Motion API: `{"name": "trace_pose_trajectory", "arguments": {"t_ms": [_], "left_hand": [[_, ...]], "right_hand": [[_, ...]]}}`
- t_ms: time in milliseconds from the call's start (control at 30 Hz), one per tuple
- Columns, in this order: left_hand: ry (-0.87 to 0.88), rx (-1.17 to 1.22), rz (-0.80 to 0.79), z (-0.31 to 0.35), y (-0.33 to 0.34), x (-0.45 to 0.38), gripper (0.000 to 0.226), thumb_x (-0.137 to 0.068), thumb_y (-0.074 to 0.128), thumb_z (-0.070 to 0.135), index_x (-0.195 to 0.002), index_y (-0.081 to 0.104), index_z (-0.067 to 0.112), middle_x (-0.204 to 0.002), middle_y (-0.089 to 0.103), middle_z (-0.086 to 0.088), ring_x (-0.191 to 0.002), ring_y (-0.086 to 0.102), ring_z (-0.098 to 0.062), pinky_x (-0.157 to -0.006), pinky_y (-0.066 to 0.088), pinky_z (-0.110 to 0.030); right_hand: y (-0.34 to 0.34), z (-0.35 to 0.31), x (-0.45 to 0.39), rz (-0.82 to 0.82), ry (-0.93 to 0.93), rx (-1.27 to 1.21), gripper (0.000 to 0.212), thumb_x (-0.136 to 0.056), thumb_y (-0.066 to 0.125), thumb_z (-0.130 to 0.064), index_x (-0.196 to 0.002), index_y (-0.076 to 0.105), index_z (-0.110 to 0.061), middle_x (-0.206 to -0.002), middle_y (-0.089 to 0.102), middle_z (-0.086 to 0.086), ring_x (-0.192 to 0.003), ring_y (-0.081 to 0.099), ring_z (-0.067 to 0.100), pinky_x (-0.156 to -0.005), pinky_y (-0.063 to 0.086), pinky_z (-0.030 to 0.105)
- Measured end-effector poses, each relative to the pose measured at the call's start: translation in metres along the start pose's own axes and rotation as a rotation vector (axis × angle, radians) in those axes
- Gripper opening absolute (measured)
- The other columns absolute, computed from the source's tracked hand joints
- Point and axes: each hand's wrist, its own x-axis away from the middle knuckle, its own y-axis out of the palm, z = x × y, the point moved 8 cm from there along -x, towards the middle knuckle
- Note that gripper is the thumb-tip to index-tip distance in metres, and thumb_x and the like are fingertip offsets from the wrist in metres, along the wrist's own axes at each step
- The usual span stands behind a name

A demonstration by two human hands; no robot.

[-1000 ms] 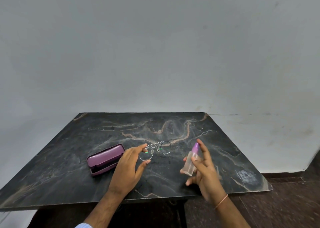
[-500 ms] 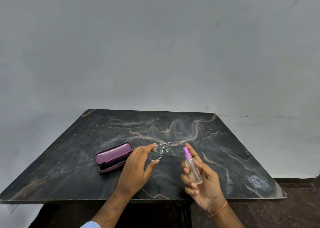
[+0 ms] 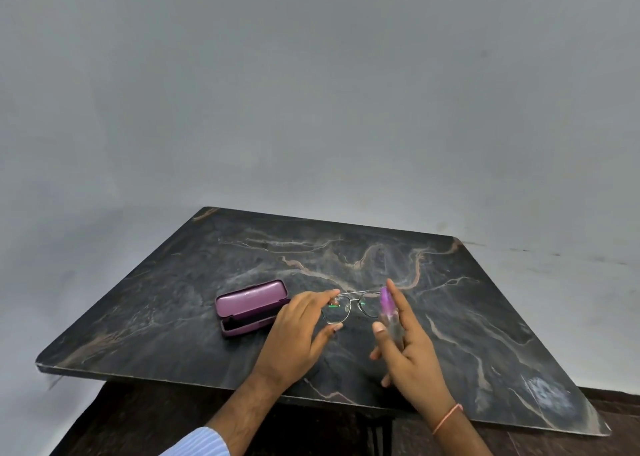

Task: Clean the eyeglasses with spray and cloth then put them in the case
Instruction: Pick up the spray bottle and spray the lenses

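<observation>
— Where are the glasses?
— Left hand [image 3: 294,331] pinches the eyeglasses [image 3: 353,308] above the table [image 3: 485,317] near its front edge; right hand [image 3: 408,344] grips the spray bottle [image 3: 389,311].
— Advice?
— Aim the nozzle squarely at each lens.

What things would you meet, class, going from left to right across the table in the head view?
Purple glasses case → left hand → eyeglasses → spray bottle, gripped in the right hand.
</observation>
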Motion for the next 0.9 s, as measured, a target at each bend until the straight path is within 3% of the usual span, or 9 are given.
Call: {"name": "trace_pose_trajectory", "arguments": {"t_ms": [133,200,233,333,500,633,800,900], "left_hand": [[-0.008,-0.005,0.019,-0.005,-0.001,0.0,0.055,-0.11,0.061,0.056,-0.16,0.045,0.041,-0.14,0.062,0.026,-0.135,0.057,0.0,-0.116,0.049,-0.035],[-0.012,-0.007,0.033,-0.005,-0.001,-0.001,0.055,-0.11,0.061,0.055,-0.161,0.045,0.041,-0.141,0.06,0.028,-0.136,0.057,0.001,-0.117,0.049,-0.033],[-0.019,-0.004,0.039,-0.006,-0.001,0.0,0.055,-0.11,0.061,0.055,-0.161,0.045,0.041,-0.14,0.059,0.029,-0.135,0.056,0.001,-0.117,0.049,-0.033],[-0.024,0.001,0.045,-0.006,-0.002,0.0,0.055,-0.11,0.061,0.055,-0.16,0.046,0.04,-0.139,0.058,0.032,-0.135,0.056,0.001,-0.117,0.049,-0.034],[-0.004,-0.017,0.035,-0.004,-0.001,-0.001,0.055,-0.109,0.059,0.058,-0.159,0.048,0.038,-0.141,0.06,0.026,-0.135,0.057,-0.001,-0.117,0.049,-0.033],[-0.005,-0.024,0.023,-0.003,-0.001,0.0,0.055,-0.109,0.061,0.056,-0.159,0.048,0.039,-0.142,0.06,0.025,-0.137,0.056,-0.001,-0.117,0.047,-0.032],[-0.006,-0.02,0.024,0.0,-0.003,0.001,0.054,-0.109,0.062,0.055,-0.158,0.048,0.038,-0.141,0.06,0.025,-0.136,0.056,0.0,-0.116,0.048,-0.032],[-0.005,-0.016,0.027,0.001,-0.003,0.001,0.054,-0.11,0.061,0.056,-0.158,0.049,0.036,-0.141,0.061,0.024,-0.136,0.056,0.001,-0.117,0.047,-0.031]], "right_hand": [[-0.006,-0.009,0.004,0.118,-0.127,0.309,0.068,-0.106,0.06,-0.036,-0.159,0.028,-0.065,-0.116,0.072,-0.012,-0.077,0.071,0.011,-0.074,0.062,0.037],[-0.009,-0.012,0.005,0.158,-0.15,0.35,0.064,-0.106,0.06,-0.036,-0.158,0.033,-0.061,-0.129,0.07,-0.021,-0.092,0.068,0.0,-0.09,0.059,0.031],[-0.011,-0.013,0.006,0.173,-0.152,0.365,0.062,-0.106,0.061,-0.037,-0.158,0.036,-0.06,-0.13,0.07,-0.023,-0.089,0.065,-0.004,-0.093,0.058,0.029],[-0.013,-0.019,0.008,0.193,-0.162,0.382,0.059,-0.104,0.059,-0.042,-0.157,0.038,-0.059,-0.108,0.064,-0.033,-0.083,0.059,-0.012,-0.084,0.053,0.019],[-0.006,-0.03,0.003,0.154,-0.202,0.395,0.057,-0.106,0.056,-0.042,-0.157,0.037,-0.06,-0.091,0.064,-0.034,-0.074,0.066,0.005,-0.062,0.044,0.013],[-0.002,-0.034,0.001,0.144,-0.235,0.387,0.056,-0.103,0.05,-0.047,-0.157,0.039,-0.058,-0.089,0.06,-0.041,-0.076,0.065,-0.008,-0.068,0.044,0.005],[0.0,-0.031,0.001,0.144,-0.257,0.417,0.05,-0.1,0.049,-0.044,-0.144,0.04,-0.065,-0.078,0.063,-0.026,-0.058,0.058,0.01,-0.056,0.042,0.011],[0.0,-0.026,0.001,0.148,-0.257,0.427,0.051,-0.1,0.05,-0.04,-0.141,0.038,-0.067,-0.075,0.062,-0.022,-0.061,0.059,0.01,-0.057,0.042,0.012]]}}
